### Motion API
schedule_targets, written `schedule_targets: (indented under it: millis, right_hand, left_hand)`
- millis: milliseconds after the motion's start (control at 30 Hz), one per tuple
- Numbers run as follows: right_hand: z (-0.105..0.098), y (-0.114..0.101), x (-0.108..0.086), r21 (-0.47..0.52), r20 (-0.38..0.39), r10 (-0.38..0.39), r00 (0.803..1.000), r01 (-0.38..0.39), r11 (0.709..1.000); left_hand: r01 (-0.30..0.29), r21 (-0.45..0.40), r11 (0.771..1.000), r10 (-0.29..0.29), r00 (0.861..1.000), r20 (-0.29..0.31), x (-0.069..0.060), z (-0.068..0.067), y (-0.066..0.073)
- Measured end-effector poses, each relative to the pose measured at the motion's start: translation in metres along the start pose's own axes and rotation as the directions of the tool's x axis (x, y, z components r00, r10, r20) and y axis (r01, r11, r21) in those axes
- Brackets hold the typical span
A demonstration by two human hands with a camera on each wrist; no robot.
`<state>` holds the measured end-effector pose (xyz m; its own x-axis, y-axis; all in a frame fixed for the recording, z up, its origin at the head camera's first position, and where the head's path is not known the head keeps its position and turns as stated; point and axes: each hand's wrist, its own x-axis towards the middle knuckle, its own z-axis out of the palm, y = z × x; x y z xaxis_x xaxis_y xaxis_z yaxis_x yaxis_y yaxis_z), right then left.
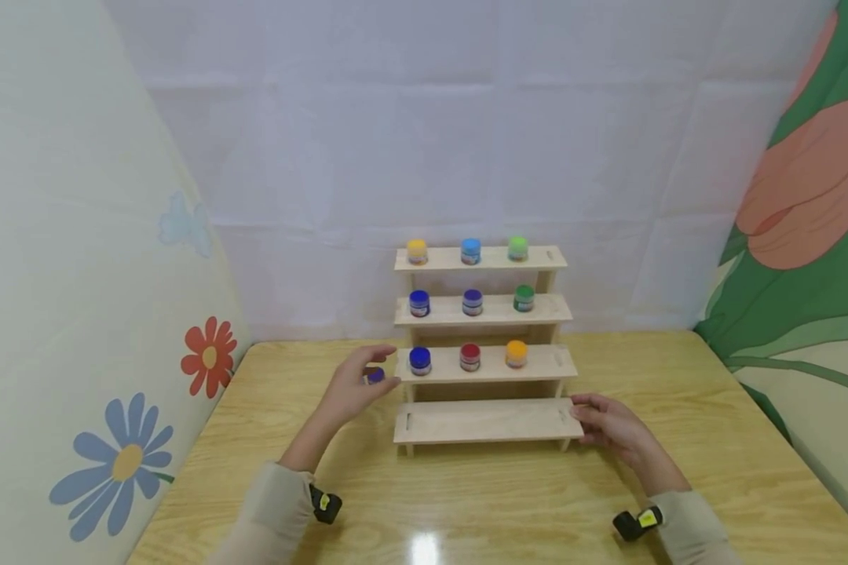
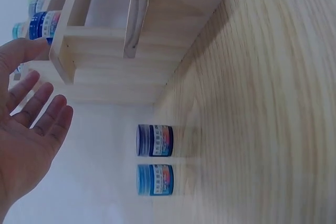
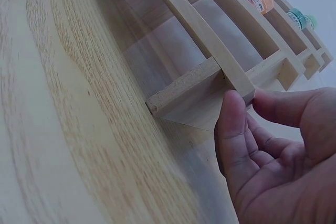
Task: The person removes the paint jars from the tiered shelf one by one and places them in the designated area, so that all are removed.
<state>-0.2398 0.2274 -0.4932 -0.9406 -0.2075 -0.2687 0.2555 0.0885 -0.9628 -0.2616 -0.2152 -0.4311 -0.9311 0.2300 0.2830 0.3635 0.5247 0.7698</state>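
Wooden stepped rack (image 1: 493, 373), nine paint jars (image 1: 469, 358) on its upper tiers.
Left hand (image 1: 353, 386) spread wide near rack's left end, partly blocking two more jars (image 2: 156, 180) standing there; right hand (image 1: 613, 430) pinches lowest shelf (image 1: 480, 424) at rack's right.

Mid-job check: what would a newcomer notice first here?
Probably the wooden shelf standing on the table, with nine colourful jars in threes on its upper steps. Next, the right hand pinching the right end of the bottom step, and the left hand by the shelf's left side.
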Motion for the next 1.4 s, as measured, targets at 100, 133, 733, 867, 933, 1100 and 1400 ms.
schedule_targets:
  millis: [100,133,733,867,933,1100,1400]
  right_hand:
    - [0.0,0.0,0.001,0.007,0.0,-0.001,1.0,0.001,1.0]
    - [-0.001,0.0,0.001,0.01,0.001,0.0,1.0,0.0,1.0]
    - [0.0,0.001,0.0,0.015,0.009,0.003,1.0,-0.003,1.0]
    - [0.0,0.001,0.0,0.017,0.01,0.0,1.0,0.0,1.0]
    - [0.0,0.001,0.0,0.018,0.011,-0.002,1.0,0.002,1.0]
    - [-0.001,0.002,0.0,0.016,0.019,-0.008,1.0,0.008,1.0]
    - [-0.001,0.002,0.001,0.033,0.013,-0.018,1.0,0.018,0.999]
  left_hand:
    - [-0.006,-0.015,1.0,0.006,1.0,-0.004,0.002,0.004,0.005]
    - [-0.006,-0.015,1.0,0.006,1.0,-0.007,0.003,0.005,0.006]
    - [-0.053,0.002,0.999,0.053,0.999,-0.014,0.015,0.021,0.018]
    - [-0.03,0.002,1.0,0.03,1.0,0.004,0.017,0.023,0.021]
    - [-0.021,0.017,1.0,0.021,1.0,0.01,0.018,0.024,0.021]
    - [0.015,0.072,0.997,-0.016,1.0,0.014,0.019,0.026,0.022]
    - [0.099,0.057,0.993,-0.098,0.995,-0.014,0.022,0.029,0.023]
